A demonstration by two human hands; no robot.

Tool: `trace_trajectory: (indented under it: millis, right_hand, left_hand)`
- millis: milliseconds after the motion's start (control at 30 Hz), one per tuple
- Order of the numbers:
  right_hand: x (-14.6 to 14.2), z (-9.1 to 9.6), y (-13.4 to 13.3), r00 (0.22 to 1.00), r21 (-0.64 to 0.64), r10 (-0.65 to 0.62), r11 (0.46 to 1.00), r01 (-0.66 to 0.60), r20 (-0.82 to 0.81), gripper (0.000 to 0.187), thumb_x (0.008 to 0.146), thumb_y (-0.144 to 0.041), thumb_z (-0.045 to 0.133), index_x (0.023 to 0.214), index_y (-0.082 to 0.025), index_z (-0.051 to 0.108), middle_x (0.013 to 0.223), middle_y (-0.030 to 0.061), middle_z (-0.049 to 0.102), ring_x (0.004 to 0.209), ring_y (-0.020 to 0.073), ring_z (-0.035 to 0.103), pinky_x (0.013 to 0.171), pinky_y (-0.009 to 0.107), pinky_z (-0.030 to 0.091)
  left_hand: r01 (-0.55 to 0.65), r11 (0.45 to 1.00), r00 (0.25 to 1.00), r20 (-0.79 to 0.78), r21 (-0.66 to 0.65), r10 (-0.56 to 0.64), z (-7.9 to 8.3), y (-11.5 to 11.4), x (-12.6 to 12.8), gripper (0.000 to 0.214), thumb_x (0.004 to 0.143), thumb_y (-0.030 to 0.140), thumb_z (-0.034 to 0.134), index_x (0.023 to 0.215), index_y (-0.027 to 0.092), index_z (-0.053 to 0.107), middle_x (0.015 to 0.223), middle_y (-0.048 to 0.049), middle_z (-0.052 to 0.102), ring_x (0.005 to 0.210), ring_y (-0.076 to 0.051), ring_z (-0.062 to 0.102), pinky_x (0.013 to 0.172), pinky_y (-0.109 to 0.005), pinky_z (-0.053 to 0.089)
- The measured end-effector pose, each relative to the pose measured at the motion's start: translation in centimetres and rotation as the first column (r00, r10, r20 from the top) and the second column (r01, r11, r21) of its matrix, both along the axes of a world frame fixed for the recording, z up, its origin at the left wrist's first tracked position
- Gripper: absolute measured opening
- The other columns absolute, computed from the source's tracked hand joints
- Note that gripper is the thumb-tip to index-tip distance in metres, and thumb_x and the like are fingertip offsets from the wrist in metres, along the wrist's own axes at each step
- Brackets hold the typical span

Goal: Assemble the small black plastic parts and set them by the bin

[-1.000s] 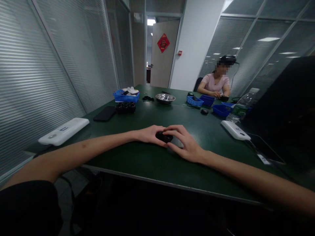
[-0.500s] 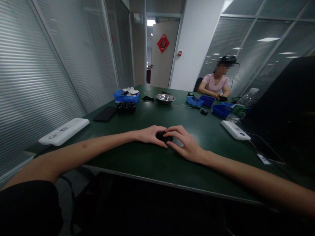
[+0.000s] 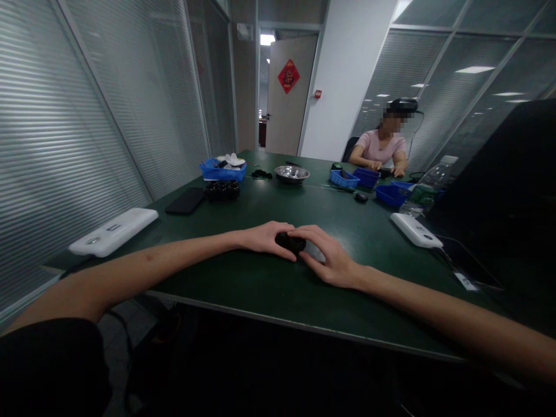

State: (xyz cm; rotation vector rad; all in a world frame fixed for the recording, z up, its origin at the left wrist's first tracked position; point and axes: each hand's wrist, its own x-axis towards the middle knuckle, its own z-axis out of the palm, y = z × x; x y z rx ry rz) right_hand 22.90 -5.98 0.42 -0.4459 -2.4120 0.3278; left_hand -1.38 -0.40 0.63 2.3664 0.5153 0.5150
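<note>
A small black rounded object (image 3: 290, 243) rests on the dark green tabletop (image 3: 256, 289), between my two hands. My left hand (image 3: 270, 238) wraps its left side, thumb at the near edge and fingers over the far edge. From the right, my right hand (image 3: 325, 255) curves round the other end, with index finger and thumb tips on it and a gap under the palm. Both hands cover parts of the object, and its exact kind cannot be made out.
Farther back are a steel bowl (image 3: 292, 175), a filled blue basket (image 3: 223, 169), a black mouse-like item (image 3: 361, 197) and blue bins (image 3: 390, 196). White devices (image 3: 113, 233) lie left and right. A water bottle (image 3: 428, 188) stands at right. A co-worker (image 3: 382, 145) sits across the table.
My right hand's fingers have shifted slightly on the black object, uncovering more of its near side. My left hand stays in place. The co-worker's hands have moved apart around a dark item.
</note>
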Motion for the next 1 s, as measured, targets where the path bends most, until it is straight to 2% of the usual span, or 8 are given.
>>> trace_trajectory:
  millis: [100, 267, 767, 1000]
  right_hand:
    - [-0.07, 0.11, -0.07, 1.0, 0.013, -0.008, 1.0, 0.008, -0.006, 0.047, 0.098, -0.017, 0.061, 0.144, -0.025, 0.052, 0.137, 0.0121, 0.061, 0.128, 0.0293, 0.057, 0.107, 0.053, 0.051]
    - [-0.19, 0.08, -0.02, 1.0, 0.01, -0.006, 1.0, 0.006, -0.022, 0.038, 0.101, -0.016, 0.057, 0.138, -0.024, 0.057, 0.132, 0.011, 0.065, 0.125, 0.0275, 0.059, 0.106, 0.052, 0.053]
    - [-0.18, 0.32, -0.27, 0.999, 0.0, 0.048, 0.999, -0.048, 0.015, 0.045, 0.099, -0.007, 0.049, 0.141, -0.022, 0.054, 0.136, 0.0127, 0.061, 0.13, 0.027, 0.057, 0.109, 0.052, 0.05]
    - [-0.21, 0.45, -0.4, 0.998, -0.014, 0.062, 0.998, -0.061, 0.016, 0.05, 0.096, -0.003, 0.045, 0.141, -0.023, 0.054, 0.135, 0.0123, 0.06, 0.129, 0.0264, 0.056, 0.107, 0.05, 0.051]
  left_hand:
    - [0.007, 1.0, 1.0, 0.011, -0.008, -0.007, 0.11, -0.05, -0.01, 0.04, 0.081, 0.044, 0.082, 0.106, 0.016, 0.068, 0.103, -0.0048, 0.064, 0.097, -0.022, 0.06, 0.084, -0.033, 0.044]
    - [0.033, 0.999, 0.999, 0.033, 0.009, -0.033, -0.02, 0.01, 0.02, 0.037, 0.083, 0.044, 0.081, 0.102, 0.016, 0.068, 0.102, -0.0043, 0.063, 0.098, -0.021, 0.059, 0.085, -0.032, 0.043]
    - [0.04, 0.999, 0.999, 0.033, 0.01, -0.04, -0.28, 0.24, 0.01, 0.039, 0.083, 0.043, 0.082, 0.109, 0.018, 0.066, 0.104, -0.0037, 0.063, 0.098, -0.02, 0.059, 0.086, -0.031, 0.043]
    - [0.04, 0.999, 0.999, 0.03, 0.008, -0.04, -0.22, 0.25, -0.01, 0.036, 0.083, 0.044, 0.082, 0.103, 0.018, 0.067, 0.1, -0.0033, 0.063, 0.095, -0.02, 0.059, 0.083, -0.031, 0.043]
